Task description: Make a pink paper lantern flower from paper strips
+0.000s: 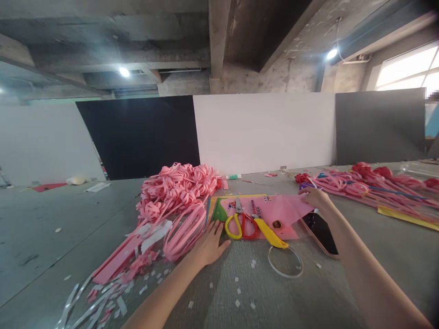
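My left hand (212, 243) lies flat with fingers spread, at the lower left corner of a pink pack of coloured paper (284, 208). At the pack's upper right, my right hand (316, 199) pinches its corner and holds it slightly raised. On the pack lie scissors (249, 227) with one yellow and one red handle, their blades pointing away from me. Beside them rests a yellow-handled tool (272, 235), its working end hard to make out. Green, blue and yellow sheets (216, 211) show at the pack's left edge.
A heap of pink paper strips (178, 192) stands left. Near me lies a pale ring (285, 275); a phone (322, 234) sits under my right forearm. Pink and red paper pieces (363, 185) spread at right. Upright boards (264, 132) close off the back.
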A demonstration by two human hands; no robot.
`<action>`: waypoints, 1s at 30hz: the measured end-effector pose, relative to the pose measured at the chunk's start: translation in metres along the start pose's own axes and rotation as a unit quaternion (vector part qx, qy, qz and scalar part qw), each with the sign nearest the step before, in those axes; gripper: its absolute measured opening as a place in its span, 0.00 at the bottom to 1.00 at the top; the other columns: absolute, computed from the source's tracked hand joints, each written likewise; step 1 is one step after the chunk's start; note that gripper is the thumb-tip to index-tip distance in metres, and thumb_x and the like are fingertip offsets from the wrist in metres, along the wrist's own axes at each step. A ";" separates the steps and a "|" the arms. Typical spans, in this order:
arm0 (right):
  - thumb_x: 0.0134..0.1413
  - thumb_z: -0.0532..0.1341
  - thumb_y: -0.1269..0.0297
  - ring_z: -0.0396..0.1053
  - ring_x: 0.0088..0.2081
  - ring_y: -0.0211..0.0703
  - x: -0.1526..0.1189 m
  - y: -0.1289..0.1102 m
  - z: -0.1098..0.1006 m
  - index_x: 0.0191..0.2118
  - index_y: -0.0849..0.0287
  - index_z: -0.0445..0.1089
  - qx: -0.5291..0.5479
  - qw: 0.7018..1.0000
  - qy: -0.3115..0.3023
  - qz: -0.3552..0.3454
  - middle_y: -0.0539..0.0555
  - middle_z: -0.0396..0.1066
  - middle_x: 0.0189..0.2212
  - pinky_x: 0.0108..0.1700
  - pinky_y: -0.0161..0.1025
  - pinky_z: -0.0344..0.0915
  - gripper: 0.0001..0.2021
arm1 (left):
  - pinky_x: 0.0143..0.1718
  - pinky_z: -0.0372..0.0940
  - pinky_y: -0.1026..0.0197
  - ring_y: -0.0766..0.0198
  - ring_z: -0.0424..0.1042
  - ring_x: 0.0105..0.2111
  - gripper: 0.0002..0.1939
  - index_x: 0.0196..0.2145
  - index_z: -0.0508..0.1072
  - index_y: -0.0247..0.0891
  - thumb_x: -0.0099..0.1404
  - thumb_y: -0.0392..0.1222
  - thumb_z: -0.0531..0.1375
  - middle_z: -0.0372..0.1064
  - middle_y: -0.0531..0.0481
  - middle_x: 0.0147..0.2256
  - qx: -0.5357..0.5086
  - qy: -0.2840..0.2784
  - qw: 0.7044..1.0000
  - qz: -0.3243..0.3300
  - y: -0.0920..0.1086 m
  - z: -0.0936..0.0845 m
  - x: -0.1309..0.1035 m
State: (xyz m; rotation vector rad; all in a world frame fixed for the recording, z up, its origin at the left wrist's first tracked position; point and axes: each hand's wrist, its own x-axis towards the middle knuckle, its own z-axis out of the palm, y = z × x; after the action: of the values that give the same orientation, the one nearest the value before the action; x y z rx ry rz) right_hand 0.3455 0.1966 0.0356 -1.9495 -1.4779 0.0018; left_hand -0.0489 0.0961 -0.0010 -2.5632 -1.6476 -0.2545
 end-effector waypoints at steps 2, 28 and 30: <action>0.56 0.54 0.63 0.67 0.34 0.37 -0.002 -0.002 -0.006 0.41 0.63 0.64 -0.005 0.999 -0.051 0.010 0.53 0.66 0.37 0.35 0.39 0.66 0.10 | 0.54 0.46 0.55 0.55 0.46 0.57 0.30 0.55 0.54 0.30 0.62 0.54 0.41 0.49 0.40 0.57 -0.002 -0.007 1.000 -0.007 -0.002 0.004 0.003; 0.41 0.60 0.66 0.69 0.32 0.42 -0.085 -0.063 -0.175 0.33 0.58 0.73 0.087 0.950 0.295 -0.047 0.53 0.72 0.25 0.33 0.36 0.61 0.09 | 0.47 0.57 0.53 0.48 0.55 0.53 0.26 0.52 0.60 0.26 0.63 0.47 0.46 0.55 0.31 0.53 0.041 0.056 0.986 -0.154 0.012 0.019 0.022; 0.43 0.59 0.66 0.68 0.30 0.42 -0.103 -0.078 -0.183 0.35 0.58 0.73 0.152 0.941 0.295 -0.069 0.54 0.72 0.27 0.28 0.36 0.61 0.10 | 0.46 0.58 0.52 0.47 0.55 0.52 0.25 0.51 0.61 0.25 0.62 0.47 0.47 0.56 0.29 0.52 0.040 0.064 0.984 -0.163 0.015 0.020 0.023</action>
State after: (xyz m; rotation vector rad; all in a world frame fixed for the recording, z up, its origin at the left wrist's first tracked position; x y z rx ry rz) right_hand 0.3131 0.0253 0.1763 -1.4227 -1.1236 -0.3638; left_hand -0.0246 0.1136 -0.0159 -2.1610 -1.9766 -0.3569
